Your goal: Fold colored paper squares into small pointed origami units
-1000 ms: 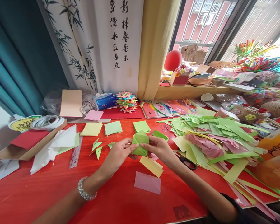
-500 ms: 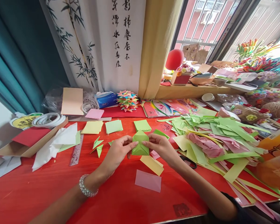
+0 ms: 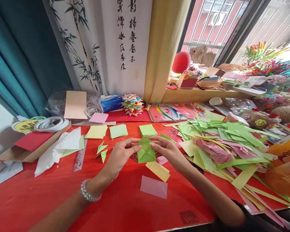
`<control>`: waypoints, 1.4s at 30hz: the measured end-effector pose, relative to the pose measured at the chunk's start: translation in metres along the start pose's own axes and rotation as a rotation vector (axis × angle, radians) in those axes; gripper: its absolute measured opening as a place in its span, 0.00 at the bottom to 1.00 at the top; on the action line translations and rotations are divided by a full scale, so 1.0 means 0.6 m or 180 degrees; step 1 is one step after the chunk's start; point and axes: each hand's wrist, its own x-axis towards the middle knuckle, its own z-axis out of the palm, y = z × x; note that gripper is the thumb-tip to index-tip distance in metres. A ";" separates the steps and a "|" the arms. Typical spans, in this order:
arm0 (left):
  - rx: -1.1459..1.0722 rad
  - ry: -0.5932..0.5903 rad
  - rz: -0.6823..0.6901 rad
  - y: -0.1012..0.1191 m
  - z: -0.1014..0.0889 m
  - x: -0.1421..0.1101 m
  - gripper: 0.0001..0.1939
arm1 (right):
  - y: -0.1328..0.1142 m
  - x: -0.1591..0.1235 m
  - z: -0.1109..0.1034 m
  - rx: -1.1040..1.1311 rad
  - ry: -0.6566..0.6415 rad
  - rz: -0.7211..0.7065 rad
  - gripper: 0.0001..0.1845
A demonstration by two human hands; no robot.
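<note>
Across the red table (image 3: 106,207), a heap of paper strips (image 3: 236,132) lies to my right. My left hand (image 3: 118,158) and right hand (image 3: 171,154) pinch the folded green paper (image 3: 146,154) between them, near the table's middle. Its top makes 1 point above crossing creases: a fresh fold, I judge, with shaping partway. Smaller, a spiky green piece (image 3: 103,156) lies left.

the ruler (image 3: 79,158) lies left of the loose sheet (image 3: 154,187) on the table (image 3: 106,206).
</note>
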 end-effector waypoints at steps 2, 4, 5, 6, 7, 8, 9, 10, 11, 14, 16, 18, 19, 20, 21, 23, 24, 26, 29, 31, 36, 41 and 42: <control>-0.0019 0.0004 -0.0018 0.000 -0.001 0.001 0.16 | -0.001 0.000 -0.001 0.0038 -0.0030 0.0000 0.15; -0.0038 -0.0010 -0.0046 0.000 -0.002 0.003 0.18 | 0.001 0.001 -0.002 0.0097 -0.0038 0.0006 0.13; -0.0046 -0.0010 -0.0063 0.000 -0.002 0.004 0.20 | 0.003 0.002 -0.002 0.0146 -0.0030 0.0004 0.12; -0.0057 -0.0003 -0.0076 -0.001 -0.002 0.005 0.20 | 0.004 0.003 -0.002 0.0198 -0.0008 0.0003 0.12; -0.0072 -0.0003 -0.0085 -0.002 -0.002 0.006 0.21 | 0.005 0.004 -0.002 0.0240 0.0018 0.0007 0.13; -0.0098 -0.0014 -0.0090 -0.002 -0.003 0.006 0.20 | 0.006 0.004 -0.002 0.0271 0.0047 0.0013 0.15; -0.0142 -0.0027 -0.0097 -0.003 -0.003 0.006 0.19 | 0.007 0.005 -0.001 0.0296 0.0080 0.0018 0.15; -0.0202 -0.0043 -0.0116 -0.003 -0.003 0.006 0.18 | 0.008 0.005 -0.001 0.0328 0.0114 0.0019 0.15; -0.0270 -0.0063 -0.0155 -0.003 -0.004 0.006 0.17 | 0.009 0.005 0.000 0.0371 0.0147 0.0021 0.13; -0.0414 -0.0142 -0.0269 -0.001 -0.006 0.004 0.13 | 0.014 0.005 0.003 0.0576 0.0241 0.0008 0.07; -0.0396 -0.0202 -0.0238 0.002 -0.007 0.003 0.11 | 0.018 0.005 0.004 0.0673 0.0259 -0.0007 0.06; -0.0320 -0.0260 -0.0149 0.006 -0.008 0.002 0.12 | 0.022 0.006 0.003 0.0675 0.0247 -0.0010 0.05; -0.0284 -0.0287 -0.0120 0.008 -0.008 0.001 0.13 | 0.023 0.006 0.002 0.0639 0.0231 -0.0007 0.05; -0.0262 -0.0323 -0.0110 0.011 -0.008 0.000 0.14 | 0.024 0.007 0.001 0.0595 0.0215 -0.0001 0.05; -0.0247 -0.0357 -0.0114 0.013 -0.009 0.000 0.16 | 0.024 0.007 0.000 0.0548 0.0198 0.0003 0.05; -0.0159 -0.0394 -0.0144 0.015 -0.009 0.000 0.17 | 0.023 0.007 -0.001 0.0466 0.0168 0.0004 0.06; -0.0066 -0.0397 -0.0164 0.015 -0.009 0.000 0.18 | 0.021 0.006 0.000 0.0431 0.0149 0.0005 0.06; 0.0183 -0.0380 -0.0194 0.012 -0.009 0.002 0.16 | 0.018 0.005 0.001 0.0346 0.0116 0.0005 0.06; 0.0381 -0.0308 -0.0163 0.007 -0.010 0.004 0.15 | 0.012 0.003 0.005 0.0246 0.0113 0.0053 0.11; 0.0356 -0.0163 -0.0054 0.004 -0.010 0.005 0.15 | 0.009 0.002 0.006 0.0223 0.0151 0.0134 0.19; 0.0281 0.0220 0.0230 0.002 -0.006 0.002 0.14 | 0.005 0.000 0.013 0.0195 -0.0247 0.0207 0.20; 0.0194 0.0086 0.0224 0.007 -0.002 -0.002 0.11 | 0.007 0.002 0.017 -0.0033 0.0032 -0.0066 0.16; 0.0187 -0.0033 0.0149 0.009 -0.004 -0.002 0.11 | 0.008 0.002 0.016 -0.0097 0.0048 -0.0081 0.15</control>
